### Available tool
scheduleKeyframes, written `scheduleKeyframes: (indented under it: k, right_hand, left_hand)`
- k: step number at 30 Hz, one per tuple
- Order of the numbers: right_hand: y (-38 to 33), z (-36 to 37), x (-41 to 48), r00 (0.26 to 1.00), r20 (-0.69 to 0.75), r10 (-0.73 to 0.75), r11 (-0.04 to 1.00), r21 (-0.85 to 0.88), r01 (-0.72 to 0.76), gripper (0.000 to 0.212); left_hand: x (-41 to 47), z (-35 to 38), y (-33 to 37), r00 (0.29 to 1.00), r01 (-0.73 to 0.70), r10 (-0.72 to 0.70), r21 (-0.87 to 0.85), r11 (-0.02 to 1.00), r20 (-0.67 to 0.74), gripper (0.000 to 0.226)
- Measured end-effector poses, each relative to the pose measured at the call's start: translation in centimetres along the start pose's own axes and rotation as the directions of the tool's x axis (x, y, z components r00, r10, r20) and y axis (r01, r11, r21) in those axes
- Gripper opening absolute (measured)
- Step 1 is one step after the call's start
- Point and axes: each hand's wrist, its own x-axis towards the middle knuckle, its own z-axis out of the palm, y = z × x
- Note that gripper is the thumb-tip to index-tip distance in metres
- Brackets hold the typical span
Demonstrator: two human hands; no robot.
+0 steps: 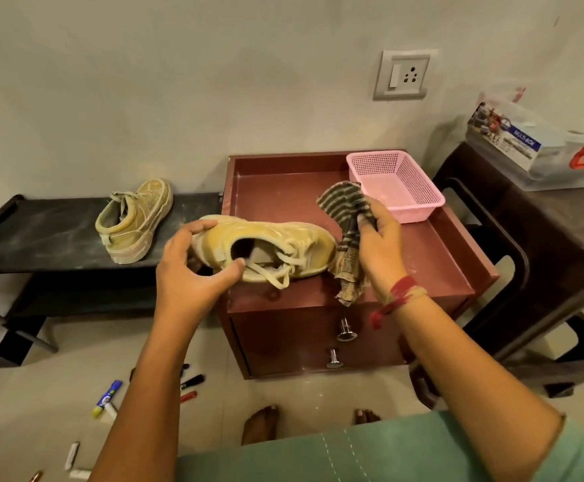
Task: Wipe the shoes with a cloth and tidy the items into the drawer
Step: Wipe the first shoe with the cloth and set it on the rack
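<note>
A yellow sneaker [266, 247] lies on its side on top of the maroon drawer cabinet [433, 259], toe pointing right. My left hand [193, 262] grips its heel, thumb near the opening. My right hand [379, 238] holds a striped brown cloth [348, 234] against the sneaker's toe, with the cloth's end hanging over the cabinet's front edge. The second yellow sneaker [136, 220] stands upright on a low black bench [40, 234] to the left. Two drawer knobs [344, 330] show on the cabinet front; both drawers look closed.
A pink plastic basket [419, 189] sits at the cabinet's back right. A dark stool with a clear storage box [534, 151] stands to the right. Markers, a glue stick [106, 398] and other small items lie scattered on the floor at lower left. My bare feet are below the cabinet.
</note>
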Motion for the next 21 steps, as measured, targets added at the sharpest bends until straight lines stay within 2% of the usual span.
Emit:
scheduleKeyframes:
  k: [3,6,9,12,15,18,21]
  right_hand:
    - [-3.5,-0.6,-1.0,0.967,0.059,-0.247,0.968,-0.028,0.249,0.041]
    - [-6.2,-1.3,-2.6,0.886,0.112,-0.450,0.870,-0.172,0.463,0.047]
    - [-7.0,-1.6,-4.0,0.827,0.211,-0.521,0.801,-0.214,0.559,0.053]
    - [-6.2,-1.1,-5.2,0.739,0.419,-0.528,0.748,-0.184,0.638,0.049]
    - [-5.0,-0.5,-5.0,0.709,0.534,-0.460,0.788,-0.123,0.603,0.038]
    - [-4.4,-0.4,-3.9,0.787,0.509,-0.348,0.915,0.001,0.404,0.031]
    - [-4.8,0.0,-3.3,0.864,0.454,-0.216,0.972,0.188,0.144,0.019]
  left_hand:
    - [0.5,1.0,1.8,0.970,-0.242,0.241,0.134,0.961,0.022,0.065]
    - [0.7,2.4,2.9,0.933,-0.357,0.360,0.150,0.922,0.007,0.079]
    - [0.9,3.6,3.7,0.909,-0.408,0.415,0.135,0.903,-0.031,0.086]
    - [0.9,4.8,4.1,0.875,-0.475,0.484,0.180,0.861,-0.004,0.084]
    - [0.7,5.7,4.2,0.847,-0.515,0.531,0.255,0.818,0.006,0.076]
    - [0.4,6.1,4.3,0.845,-0.518,0.535,0.282,0.808,0.020,0.075]
    - [0.5,6.0,4.3,0.863,-0.486,0.505,0.273,0.830,0.003,0.078]
